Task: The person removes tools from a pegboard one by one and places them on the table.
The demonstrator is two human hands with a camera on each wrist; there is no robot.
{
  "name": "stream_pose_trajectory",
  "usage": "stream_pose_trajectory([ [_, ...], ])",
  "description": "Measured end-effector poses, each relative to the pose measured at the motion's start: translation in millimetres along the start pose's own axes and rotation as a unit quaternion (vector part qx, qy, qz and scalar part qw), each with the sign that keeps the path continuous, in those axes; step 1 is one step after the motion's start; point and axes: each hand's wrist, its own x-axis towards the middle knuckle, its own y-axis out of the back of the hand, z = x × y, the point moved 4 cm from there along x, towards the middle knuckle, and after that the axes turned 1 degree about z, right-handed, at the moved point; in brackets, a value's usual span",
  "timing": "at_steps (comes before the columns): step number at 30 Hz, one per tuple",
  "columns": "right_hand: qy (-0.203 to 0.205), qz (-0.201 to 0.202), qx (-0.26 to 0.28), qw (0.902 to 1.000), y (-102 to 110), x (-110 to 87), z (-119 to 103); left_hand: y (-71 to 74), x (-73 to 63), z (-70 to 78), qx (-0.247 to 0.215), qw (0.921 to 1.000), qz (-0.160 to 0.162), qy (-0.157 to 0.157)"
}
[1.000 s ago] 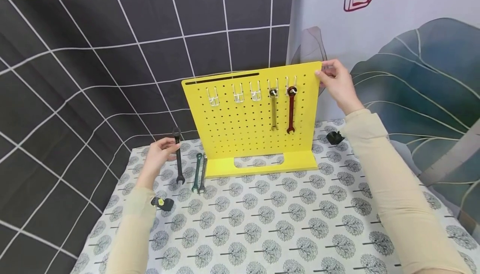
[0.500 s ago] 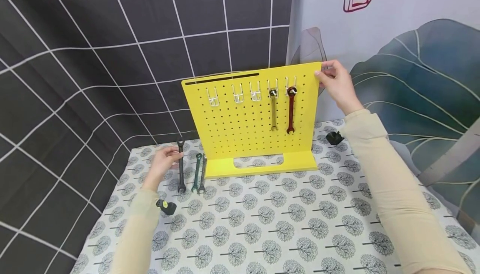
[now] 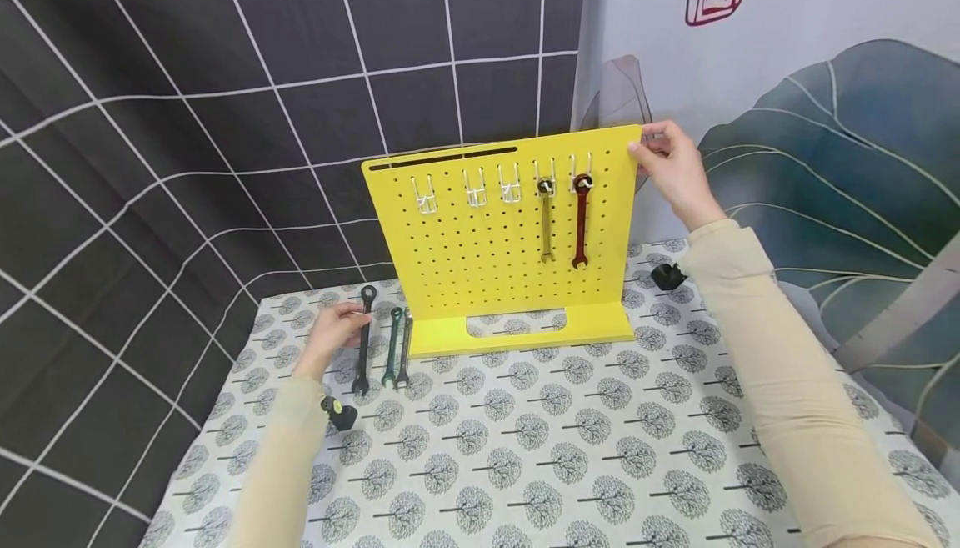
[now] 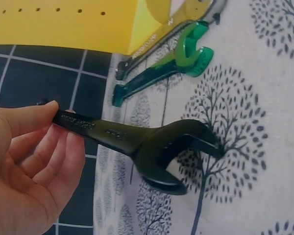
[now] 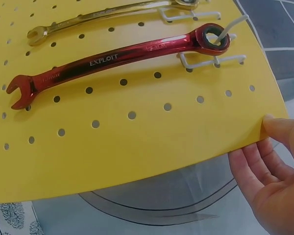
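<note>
My left hand pinches a black combination wrench between thumb and fingers, open jaw pointing towards the tree-print tablecloth. Just right of it lie a green wrench and a silver-grey wrench, beside the yellow pegboard. At the board's upper right corner, my right hand grips the edge, thumb on the front and fingers behind. A red wrench and a gold wrench hang by their ring ends from white hooks on the right side of the board.
Three white hooks, including the leftmost hook, carry nothing. The board stands on a yellow base with a cutout. A dark gridded curtain hangs behind and to the left, and a leaf-print cloth on the right.
My left hand has moved right and down with the black wrench, bringing it closer to the green wrench. My right hand stays on the board's corner.
</note>
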Motion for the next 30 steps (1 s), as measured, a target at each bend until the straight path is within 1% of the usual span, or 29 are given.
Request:
stream_pose_trajectory([
  [7, -0.002, 0.001, -0.003, 1.0000, 1.1, -0.5, -0.8, -8.1, 5.3, -2.2, -0.021, 0.9996, -0.003, 0.017],
  [12, -0.003, 0.000, -0.003, 1.0000, 0.3, -0.5, -1.0, -14.7, 8.6, -7.2, -0.021, 0.9991, 0.015, 0.032],
  [19, -0.006, -0.003, -0.010, 0.9999, -1.8, 0.2, -0.3, -22.3, 12.1, -16.5, -0.029, 0.9972, 0.024, 0.064],
  [25, -0.006, -0.003, -0.013, 0.9999, -1.4, 0.9, -0.4, -25.1, 15.4, -22.1, -0.025, 0.9969, 0.021, 0.071],
  [30, 0.010, -0.001, -0.004, 0.9999, 0.3, 1.3, -1.1, -26.7, 17.5, -24.2, -0.028, 0.9966, 0.017, 0.076],
])
